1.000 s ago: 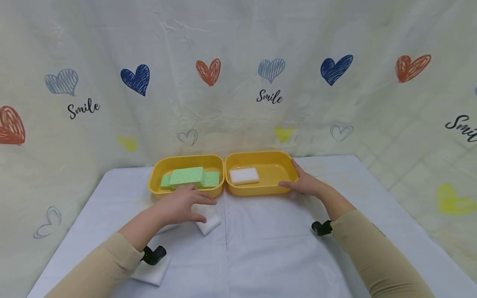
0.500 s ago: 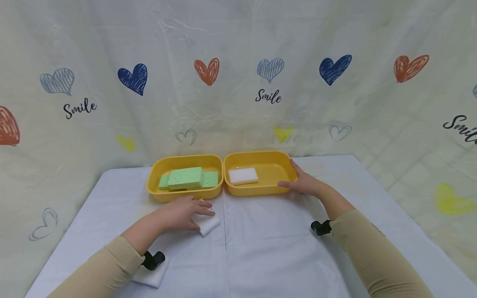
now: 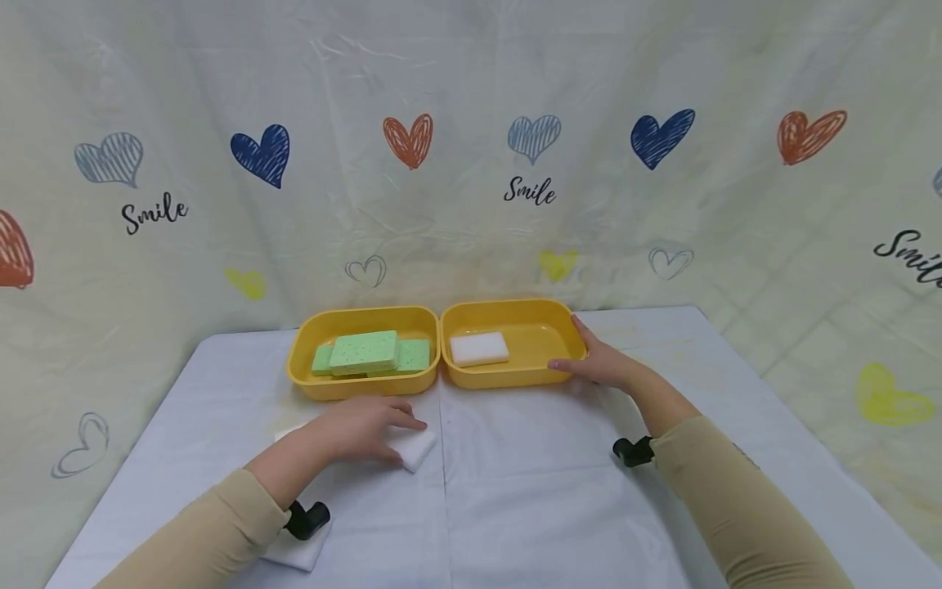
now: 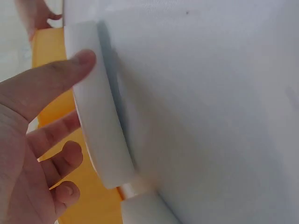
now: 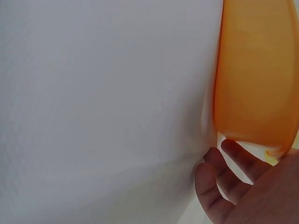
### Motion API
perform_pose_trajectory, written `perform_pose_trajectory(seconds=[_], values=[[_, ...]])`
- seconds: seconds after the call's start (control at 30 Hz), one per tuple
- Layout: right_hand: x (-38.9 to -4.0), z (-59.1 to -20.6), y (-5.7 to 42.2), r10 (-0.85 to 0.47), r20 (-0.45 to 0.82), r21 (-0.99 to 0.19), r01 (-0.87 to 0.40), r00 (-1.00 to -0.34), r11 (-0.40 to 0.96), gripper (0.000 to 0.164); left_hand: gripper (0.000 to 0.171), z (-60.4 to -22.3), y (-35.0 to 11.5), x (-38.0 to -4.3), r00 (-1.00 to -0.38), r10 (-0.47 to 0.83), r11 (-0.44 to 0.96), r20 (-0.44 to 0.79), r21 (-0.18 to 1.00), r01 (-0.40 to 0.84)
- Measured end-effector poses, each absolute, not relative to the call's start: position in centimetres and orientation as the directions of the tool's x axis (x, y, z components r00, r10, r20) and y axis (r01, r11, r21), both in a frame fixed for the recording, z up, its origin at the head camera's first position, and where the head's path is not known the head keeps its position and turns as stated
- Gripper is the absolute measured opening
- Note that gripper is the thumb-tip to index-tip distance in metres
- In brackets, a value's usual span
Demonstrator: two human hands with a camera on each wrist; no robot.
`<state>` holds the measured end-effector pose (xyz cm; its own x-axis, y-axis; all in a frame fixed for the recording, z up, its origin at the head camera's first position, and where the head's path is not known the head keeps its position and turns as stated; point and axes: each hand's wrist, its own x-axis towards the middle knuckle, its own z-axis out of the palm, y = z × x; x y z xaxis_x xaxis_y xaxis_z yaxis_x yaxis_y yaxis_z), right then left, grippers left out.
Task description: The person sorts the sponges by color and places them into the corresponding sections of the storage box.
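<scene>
My left hand (image 3: pixel 361 429) pinches a white sponge (image 3: pixel 415 450) in front of the trays. In the left wrist view the thumb presses one narrow side of that sponge (image 4: pixel 103 121); an index finger goes behind it, its tip hidden. My right hand (image 3: pixel 607 360) holds the right corner of the right yellow tray (image 3: pixel 508 379), thumb at the front wall and a finger along the side rim. In the right wrist view several fingers of this hand (image 5: pixel 247 179) curl loosely beside the tray (image 5: pixel 257 70). One white sponge (image 3: pixel 478 349) lies inside it.
Touching it on the left is another yellow tray (image 3: pixel 309 386) with several green sponges (image 3: pixel 364 352). A further white sponge (image 3: pixel 298 550) lies under the left forearm, and another (image 4: pixel 145 209) shows near the left hand. A heart-printed curtain (image 3: pixel 471 204) hangs behind the table.
My left hand has come down from above the left tray's front edge to the white sponge and has taken hold of it. The right hand has stayed at the right tray.
</scene>
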<state>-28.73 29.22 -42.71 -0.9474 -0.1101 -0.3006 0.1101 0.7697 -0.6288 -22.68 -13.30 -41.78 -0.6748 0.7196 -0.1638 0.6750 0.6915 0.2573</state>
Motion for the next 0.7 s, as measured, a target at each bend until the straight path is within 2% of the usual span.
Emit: perform_pose_trajectory(seconds=[0.33,0.7], values=[[-28.5,-42.5,29.2,-0.104,-0.303,-0.622,0.114,-0.947,0.775,0.116,0.059,-42.4,-13.1,-21.4,-0.704,0.703,0.711,-0.104,0.129,0.691],[-28.6,-42.4,29.0,-0.108,-0.315,-0.631,0.123,-0.943,0.766,0.116,0.05,-40.6,-15.8,-21.4,-0.702,0.689,0.724,-0.178,0.184,0.664]])
